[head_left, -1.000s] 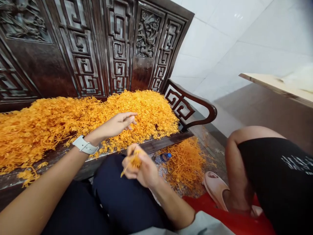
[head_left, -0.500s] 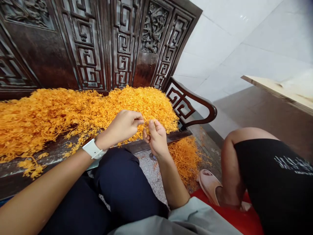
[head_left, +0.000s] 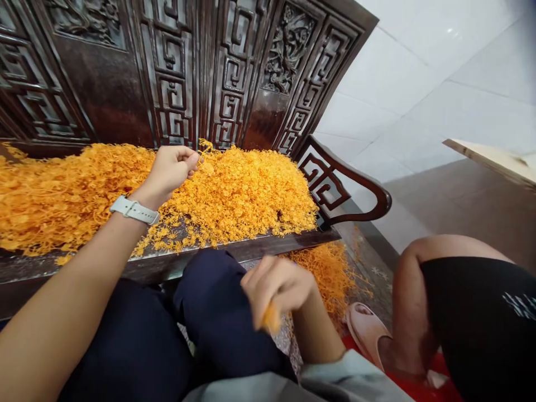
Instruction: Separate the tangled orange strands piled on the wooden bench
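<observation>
Sprig, orange, now seems pinched in left hand above orange heap; right hand, blurred, clutches orange bits near knee. Hands, close together half second ago, stand apart; joint handling apparently pauses.

Room abv pile; armrest R

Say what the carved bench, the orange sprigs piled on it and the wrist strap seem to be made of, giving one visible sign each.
Carved bench: probably dark wood, varnished glossy; reddish-brown surfaces catch the light.
Orange sprigs: likely moulded plastic; even colour, thin spiky shapes repeating. Finish hard to judge.
Wrist strap: perhaps silicone rubber, smooth and matte; no weave shows.
</observation>
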A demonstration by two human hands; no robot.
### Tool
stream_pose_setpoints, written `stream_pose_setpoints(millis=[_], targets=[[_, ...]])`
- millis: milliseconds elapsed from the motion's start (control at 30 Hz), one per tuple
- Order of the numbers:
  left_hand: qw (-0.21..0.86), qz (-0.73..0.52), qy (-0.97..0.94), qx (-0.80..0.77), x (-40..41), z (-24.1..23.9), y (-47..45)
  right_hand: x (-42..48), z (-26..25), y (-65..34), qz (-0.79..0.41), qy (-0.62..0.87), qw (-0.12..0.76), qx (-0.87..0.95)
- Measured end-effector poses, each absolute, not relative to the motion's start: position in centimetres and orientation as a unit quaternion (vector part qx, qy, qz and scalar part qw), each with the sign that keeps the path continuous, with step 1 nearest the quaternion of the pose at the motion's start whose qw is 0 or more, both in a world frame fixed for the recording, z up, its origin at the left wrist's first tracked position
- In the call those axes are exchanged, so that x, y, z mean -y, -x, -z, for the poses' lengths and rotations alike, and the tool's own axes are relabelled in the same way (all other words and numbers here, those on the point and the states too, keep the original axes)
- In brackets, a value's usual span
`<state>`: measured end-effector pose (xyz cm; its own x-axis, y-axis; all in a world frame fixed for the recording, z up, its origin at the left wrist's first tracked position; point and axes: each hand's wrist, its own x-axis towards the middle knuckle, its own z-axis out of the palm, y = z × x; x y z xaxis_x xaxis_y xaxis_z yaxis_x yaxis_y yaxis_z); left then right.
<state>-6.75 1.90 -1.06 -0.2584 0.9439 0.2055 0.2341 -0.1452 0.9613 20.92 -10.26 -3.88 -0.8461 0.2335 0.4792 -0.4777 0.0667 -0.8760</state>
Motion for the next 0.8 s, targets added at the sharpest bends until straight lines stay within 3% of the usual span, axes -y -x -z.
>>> stream_pose_setpoints(millis=[133,267,433,633,800], targets=[[0.437,-0.581,-0.466,-0.505,-1.0,0.8,5.1,4.7,4.1,-20.5,-0.722,0.114,0.466,0.498],[0.533,-0.564,-0.452,-0.439,0.0,0.5,2.9,3.4,4.9,-18.2,-0.696,0.304,0.518,0.393],[0.575,-0.517,-0.5,-0.391,1.2,1.2,0.2,3.9,5.3,-16.0,-0.565,0.339,0.564,0.498],[0.53,-0.451,-0.608,-0.382,1.6,1.7,-0.4,3.0,5.8,-16.7,-0.546,0.365,0.576,0.486],[0.337,-0.362,-0.773,-0.396,1.7,2.5,0.1,4.0,6.6,-17.9,-0.593,0.375,0.551,0.452]])
